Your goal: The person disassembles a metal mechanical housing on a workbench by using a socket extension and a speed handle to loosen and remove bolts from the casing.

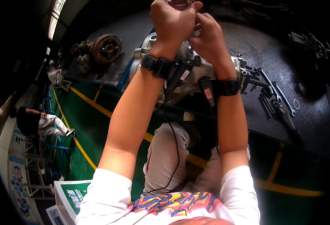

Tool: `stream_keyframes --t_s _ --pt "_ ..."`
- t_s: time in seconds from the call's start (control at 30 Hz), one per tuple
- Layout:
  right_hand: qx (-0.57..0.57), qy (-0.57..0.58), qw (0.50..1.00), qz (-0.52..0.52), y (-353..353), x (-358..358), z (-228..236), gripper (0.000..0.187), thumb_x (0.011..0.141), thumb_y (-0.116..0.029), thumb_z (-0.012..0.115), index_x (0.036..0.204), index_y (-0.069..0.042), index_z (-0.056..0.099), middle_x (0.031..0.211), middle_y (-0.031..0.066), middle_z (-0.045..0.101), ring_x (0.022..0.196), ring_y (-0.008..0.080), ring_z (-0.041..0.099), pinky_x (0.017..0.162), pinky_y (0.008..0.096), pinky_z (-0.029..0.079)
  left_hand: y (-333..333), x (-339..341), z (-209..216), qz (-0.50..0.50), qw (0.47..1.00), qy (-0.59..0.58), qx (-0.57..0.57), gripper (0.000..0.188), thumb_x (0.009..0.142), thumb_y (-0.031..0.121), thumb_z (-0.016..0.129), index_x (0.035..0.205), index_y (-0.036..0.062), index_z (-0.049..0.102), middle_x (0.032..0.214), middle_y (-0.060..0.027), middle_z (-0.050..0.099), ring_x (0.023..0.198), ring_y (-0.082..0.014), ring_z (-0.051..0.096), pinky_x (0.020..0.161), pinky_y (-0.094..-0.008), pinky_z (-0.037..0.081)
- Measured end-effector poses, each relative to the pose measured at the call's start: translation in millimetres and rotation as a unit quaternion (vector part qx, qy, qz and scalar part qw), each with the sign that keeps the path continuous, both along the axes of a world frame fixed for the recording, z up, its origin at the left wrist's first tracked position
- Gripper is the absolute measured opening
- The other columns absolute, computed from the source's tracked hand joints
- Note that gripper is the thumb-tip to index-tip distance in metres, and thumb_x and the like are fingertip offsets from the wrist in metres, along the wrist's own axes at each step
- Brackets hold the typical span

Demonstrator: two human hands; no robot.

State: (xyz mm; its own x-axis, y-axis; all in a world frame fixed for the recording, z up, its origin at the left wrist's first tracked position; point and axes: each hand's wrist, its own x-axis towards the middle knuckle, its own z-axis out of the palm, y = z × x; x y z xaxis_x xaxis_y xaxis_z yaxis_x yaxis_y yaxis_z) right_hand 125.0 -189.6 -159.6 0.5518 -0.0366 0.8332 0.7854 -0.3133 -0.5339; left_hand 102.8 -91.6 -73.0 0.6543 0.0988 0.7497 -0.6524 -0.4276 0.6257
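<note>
Both my arms reach to the top edge of the head view, over a silvery cast-metal housing [147,45] on the workbench. My left hand [174,23] is closed, its fingertips round a small dark part that the picture's edge mostly cuts off. Close against it, my right hand [209,39] has its fingers curled in; whatever they grip is hidden. Each wrist wears a black strap with a small box and a cable. Beneath my forearms and hands much of the housing is covered.
Right of the housing, wrenches [283,96], a ratchet [286,115], dark rods [266,104] and a metal ring [296,104] lie on the dark bench [311,123]. A rusty brake drum [107,48] stands at the left. Two other people are far left, beyond the green floor [90,129].
</note>
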Motion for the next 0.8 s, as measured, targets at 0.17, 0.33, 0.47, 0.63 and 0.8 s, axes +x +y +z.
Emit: stream_keyframes --t_s 0.17,0.33,0.47,0.63,0.8 --pt "0.042 -0.010 0.999 0.021 2.7 -5.5 4.5 0.021 0.080 -0.005 0.081 0.099 0.000 0.073 0.094 0.0197 0.076 0.088 0.0396 0.075 0.074 0.0448 0.057 -2.4 -11.5 5.1 0.060 0.998 0.021 0.004 0.021 0.091 0.007 0.084 0.103 -0.0016 0.068 0.088 -0.0097 0.076 0.082 -0.0153 0.073 0.073 -0.0323 0.058" --pt "0.014 -0.017 1.000 0.021 -2.7 -0.9 2.5 0.019 0.081 0.000 0.074 0.100 0.000 0.072 0.088 0.0223 0.074 0.087 0.0440 0.073 0.073 0.0470 0.057 -5.3 3.3 -3.8 -0.092 0.994 0.013 -0.060 0.015 0.105 0.012 0.070 0.109 -0.0015 0.069 0.091 -0.0080 0.075 0.083 -0.0152 0.071 0.076 -0.0313 0.057" --pt "-0.002 0.030 0.999 0.031 -5.2 -7.7 5.9 0.033 0.082 0.003 0.070 0.115 0.000 0.070 0.100 0.0223 0.076 0.098 0.0392 0.075 0.082 0.0450 0.058 -1.3 6.9 -7.7 -0.168 0.976 0.041 -0.129 0.012 0.106 0.010 0.068 0.111 -0.0015 0.069 0.094 -0.0072 0.074 0.081 -0.0153 0.070 0.073 -0.0311 0.056" --pt "0.001 0.042 0.998 0.036 -2.1 -12.1 8.8 0.044 0.084 0.002 0.070 0.128 -0.001 0.069 0.111 0.0199 0.079 0.108 0.0318 0.078 0.091 0.0407 0.060 6.1 1.6 -2.2 -0.013 1.000 -0.008 0.001 0.023 0.099 0.012 0.079 0.111 -0.0006 0.065 0.092 -0.0079 0.073 0.080 -0.0140 0.068 0.071 -0.0308 0.056" --pt "0.055 0.016 0.998 0.039 6.3 -11.8 4.5 0.037 0.083 -0.002 0.076 0.119 -0.003 0.071 0.096 0.0190 0.079 0.090 0.0381 0.078 0.078 0.0427 0.061 6.1 3.5 -5.1 0.064 0.998 -0.019 -0.013 0.029 0.097 0.017 0.082 0.113 0.0013 0.063 0.089 -0.0065 0.071 0.079 -0.0135 0.067 0.070 -0.0312 0.055"
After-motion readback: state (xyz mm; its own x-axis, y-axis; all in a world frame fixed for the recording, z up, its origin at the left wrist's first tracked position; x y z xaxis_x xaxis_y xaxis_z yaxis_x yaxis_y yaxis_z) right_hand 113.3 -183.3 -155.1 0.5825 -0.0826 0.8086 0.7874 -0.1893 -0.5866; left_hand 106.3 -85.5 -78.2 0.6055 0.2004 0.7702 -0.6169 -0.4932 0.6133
